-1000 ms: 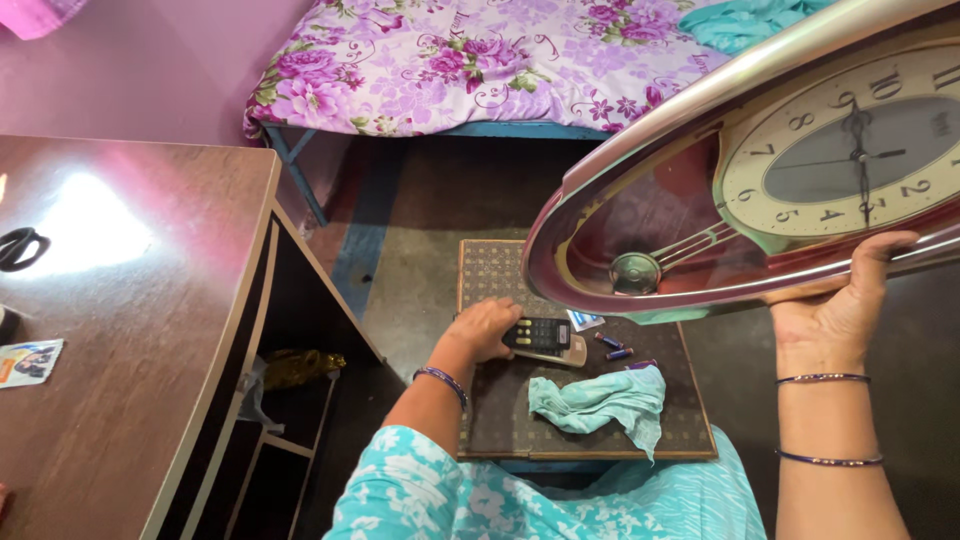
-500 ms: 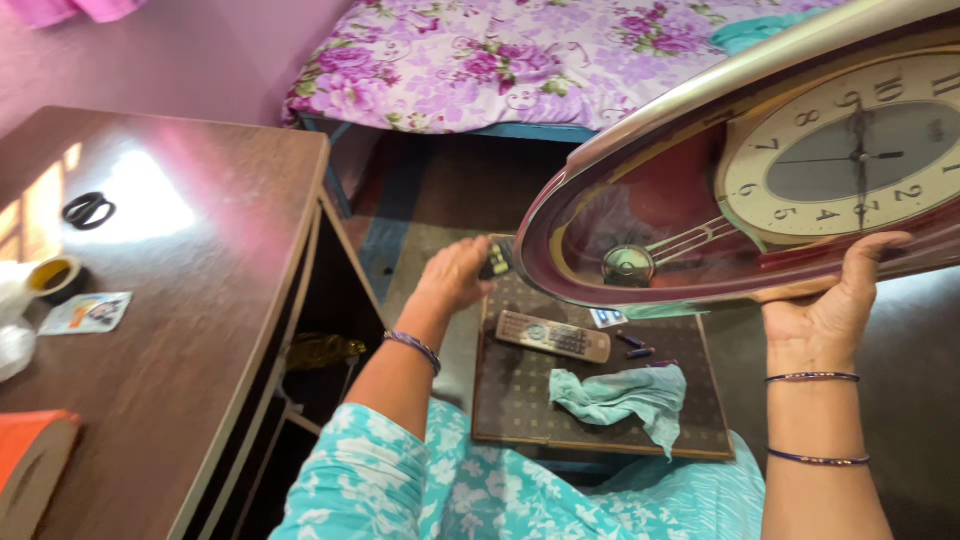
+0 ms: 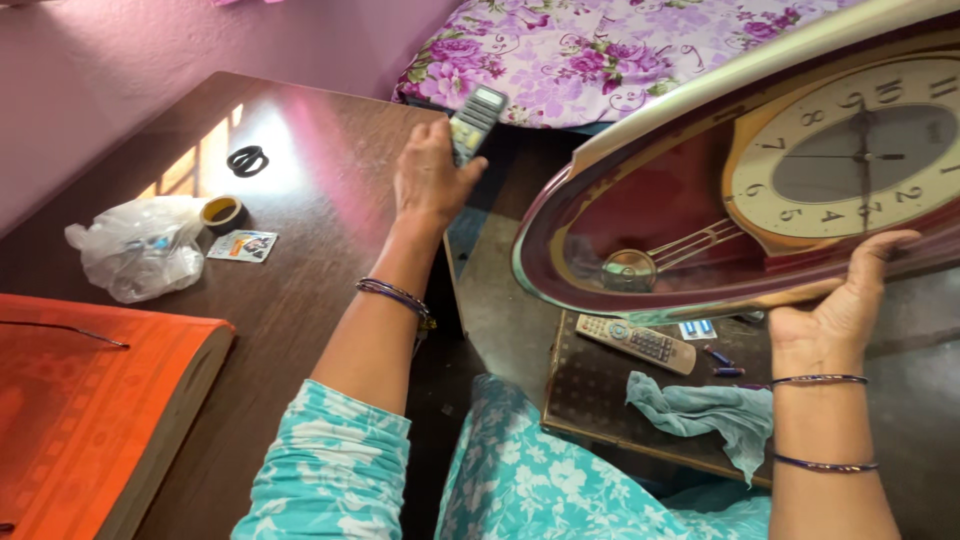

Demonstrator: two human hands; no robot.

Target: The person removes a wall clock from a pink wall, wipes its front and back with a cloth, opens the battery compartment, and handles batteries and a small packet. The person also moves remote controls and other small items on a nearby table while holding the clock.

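My left hand (image 3: 428, 178) grips a small grey calculator (image 3: 474, 122) and holds it over the right edge of the dark wooden desk (image 3: 300, 260). My right hand (image 3: 838, 305) supports from below a large pendulum wall clock (image 3: 760, 190) with a maroon, silver-rimmed case, tilted with its cream dial up right. Beneath the clock, a low patterned stool (image 3: 590, 395) carries a grey remote control (image 3: 637, 343), loose small batteries (image 3: 722, 361) and a teal cloth (image 3: 712, 412).
On the desk lie a crumpled plastic bag (image 3: 135, 258), a tape roll (image 3: 222, 212), a small printed card (image 3: 243, 245), black scissors (image 3: 247, 160) and an orange-covered thick book (image 3: 85, 400). A bed with a purple floral sheet (image 3: 600, 50) stands beyond.
My left hand lifted the calculator off the stool and carried it up and left to the desk's edge. The view swung left, showing more of the desk. The clock stayed held up.
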